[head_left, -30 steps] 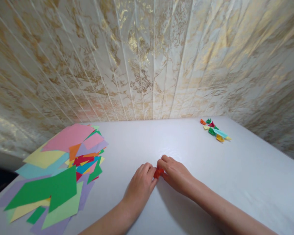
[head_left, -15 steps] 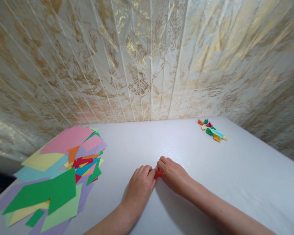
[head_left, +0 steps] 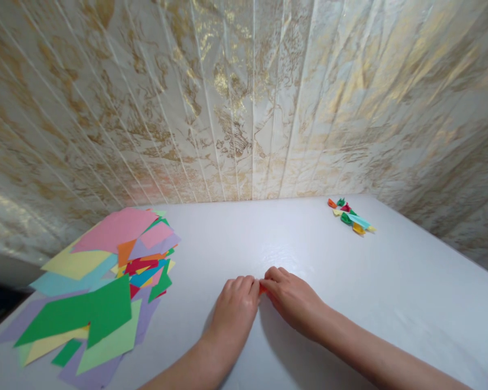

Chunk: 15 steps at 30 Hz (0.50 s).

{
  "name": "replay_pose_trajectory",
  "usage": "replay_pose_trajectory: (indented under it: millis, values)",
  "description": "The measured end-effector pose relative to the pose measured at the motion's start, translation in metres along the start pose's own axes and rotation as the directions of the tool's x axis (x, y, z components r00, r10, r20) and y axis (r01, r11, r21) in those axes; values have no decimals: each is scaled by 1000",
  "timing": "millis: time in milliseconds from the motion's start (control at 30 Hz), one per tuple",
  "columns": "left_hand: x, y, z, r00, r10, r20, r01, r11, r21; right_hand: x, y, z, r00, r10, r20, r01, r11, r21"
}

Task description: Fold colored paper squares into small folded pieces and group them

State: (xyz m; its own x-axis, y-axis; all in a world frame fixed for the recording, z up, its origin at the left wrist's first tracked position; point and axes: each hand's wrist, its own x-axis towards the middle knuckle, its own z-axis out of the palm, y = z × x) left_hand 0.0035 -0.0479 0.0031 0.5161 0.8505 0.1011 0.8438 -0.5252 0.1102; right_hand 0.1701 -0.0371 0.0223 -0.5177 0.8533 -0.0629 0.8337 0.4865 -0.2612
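Between my two hands, near the middle of the white table, is a small folded orange-red paper piece. The fingers of my left hand are closed on its left side. My right hand pinches it from the right, thumb and fingers pressed together. Only a sliver of the paper shows; my fingers cover the rest, so its folded shape cannot be made out.
On the left lies a spread of coloured paper sheets and scraps, among them a pink sheet and a green sheet. Several small folded paper figures sit at the back right. Behind the table hangs a gold-patterned curtain.
My right hand has shifted slightly, its fingers now closer to my left hand. Less of the orange-red paper shows than before. The view has moved a little.
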Motion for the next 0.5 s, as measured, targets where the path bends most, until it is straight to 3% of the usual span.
replay_pose_trajectory:
  millis: [200,367,500]
  values:
    - [-7,0,-8,997,-42,58,36,995,96,-18,5,30,990,-50,-130,35,993,-116]
    - [-7,-2,-12,992,-91,91,79,989,122,-20,7,25,995,19,-100,-35,986,-165]
    - [-5,-5,-8,992,-121,46,115,987,112,-13,5,17,996,62,-68,-73,982,-172]
